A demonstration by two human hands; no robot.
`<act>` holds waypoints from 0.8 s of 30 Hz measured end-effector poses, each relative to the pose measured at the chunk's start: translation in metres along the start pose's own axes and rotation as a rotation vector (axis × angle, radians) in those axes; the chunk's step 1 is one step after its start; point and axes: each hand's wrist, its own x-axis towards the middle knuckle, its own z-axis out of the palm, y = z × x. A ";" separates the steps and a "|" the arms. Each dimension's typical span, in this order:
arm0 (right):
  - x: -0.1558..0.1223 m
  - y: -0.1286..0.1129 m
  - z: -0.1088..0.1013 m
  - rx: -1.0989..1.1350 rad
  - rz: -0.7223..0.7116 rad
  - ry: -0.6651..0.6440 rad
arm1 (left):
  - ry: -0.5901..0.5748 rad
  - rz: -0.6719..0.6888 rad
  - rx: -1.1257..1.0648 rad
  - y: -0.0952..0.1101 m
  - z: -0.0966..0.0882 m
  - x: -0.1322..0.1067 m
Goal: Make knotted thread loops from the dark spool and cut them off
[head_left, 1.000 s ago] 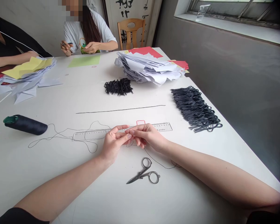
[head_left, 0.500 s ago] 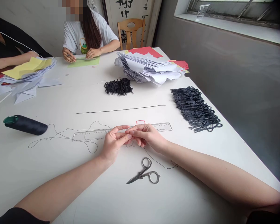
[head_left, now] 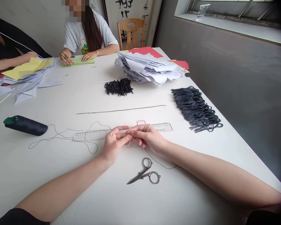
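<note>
My left hand [head_left: 115, 142] and my right hand [head_left: 148, 136] meet fingertip to fingertip above a clear ruler [head_left: 165, 127]. Both are closed in a pinch on thin black thread [head_left: 91, 152]; the exact spot they grip is hidden by the fingers. Loose loops of the thread lie left of my hands, leading toward a dark spool [head_left: 25, 125] on its side. Another strand trails below my right wrist. Small metal scissors [head_left: 142, 175] rest on the table just below my hands, blades pointing left. Beyond the ruler a straight dark cord [head_left: 120, 110] lies stretched out.
A bundle of looped dark cords [head_left: 194, 109] lies at the right table edge, a smaller black bundle [head_left: 119, 87] farther back. Behind stands a paper stack [head_left: 152, 68]; more papers [head_left: 28, 70] lie at left. Across the table a person [head_left: 89, 47] works on green paper; another sits far left.
My hands stay almost still, pinched together. Across the table, the person's hands have shifted slightly left and down onto the green paper.
</note>
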 end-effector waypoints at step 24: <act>-0.006 -0.019 0.004 0.354 -0.047 0.195 | -0.156 -0.232 -0.100 0.008 -0.007 0.002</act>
